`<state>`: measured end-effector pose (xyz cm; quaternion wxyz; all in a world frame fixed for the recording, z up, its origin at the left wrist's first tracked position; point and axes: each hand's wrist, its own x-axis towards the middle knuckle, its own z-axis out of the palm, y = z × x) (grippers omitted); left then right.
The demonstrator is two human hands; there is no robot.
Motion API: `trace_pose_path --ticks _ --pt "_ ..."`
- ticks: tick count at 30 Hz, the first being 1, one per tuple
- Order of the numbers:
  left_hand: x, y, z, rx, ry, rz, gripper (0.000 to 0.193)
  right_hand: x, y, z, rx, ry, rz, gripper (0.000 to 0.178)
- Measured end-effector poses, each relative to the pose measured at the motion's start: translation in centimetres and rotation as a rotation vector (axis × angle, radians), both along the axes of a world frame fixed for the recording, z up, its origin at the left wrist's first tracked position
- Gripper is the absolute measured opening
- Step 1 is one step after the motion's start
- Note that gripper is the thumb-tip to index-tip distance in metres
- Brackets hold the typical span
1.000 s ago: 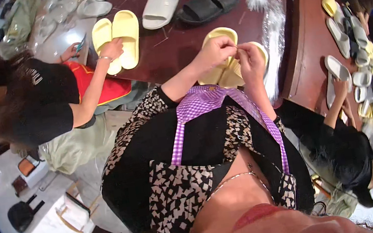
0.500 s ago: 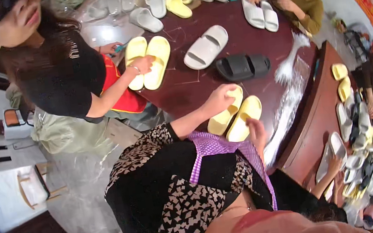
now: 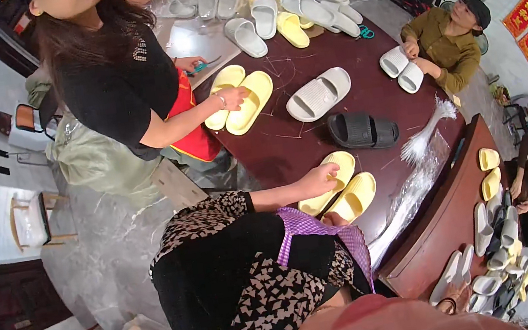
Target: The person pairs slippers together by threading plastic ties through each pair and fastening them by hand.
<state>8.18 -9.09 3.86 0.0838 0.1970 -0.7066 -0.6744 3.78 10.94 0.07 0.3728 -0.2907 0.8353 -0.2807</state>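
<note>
Head view: a yellow slipper pair (image 3: 361, 193) was observed at the near edge of the dark red bench (image 3: 269, 154), directly in front of the wearer. The left grip (image 3: 319, 181) was positioned over the left slipper of the pair, with its fingers curled and narrow; whether anything thin was pinched could not be told. The right grip (image 3: 334, 219) was seen at the heel end of the right slipper, partly hidden; its state could not be told. Beyond the pair, a black slipper (image 3: 362, 131) and a grey slipper (image 3: 318, 94) were noted. To the right, a bundle of white strands (image 3: 417, 143) was laid near clear film (image 3: 404, 202). At left, a second yellow pair (image 3: 255, 99) was touched by a co-worker's hand (image 3: 236, 98); scissors (image 3: 200, 67) were held in that person's other hand. Across the bench, a pale pair (image 3: 401, 70) was handled by another person.
</note>
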Motion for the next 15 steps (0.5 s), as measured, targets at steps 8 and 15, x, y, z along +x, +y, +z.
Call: trace_pose_path --ticks 8,15 --pt "0.4 0.1 -4.2 -0.158 -0.028 0.014 0.042 -0.3 1.4 -3.4 0.075 -0.019 -0.014 0.032" --pt "1.5 -2.9 -10.0 -0.275 -0.384 0.039 0.028 0.3 1.5 -1.8 0.013 0.054 -0.048 0.034"
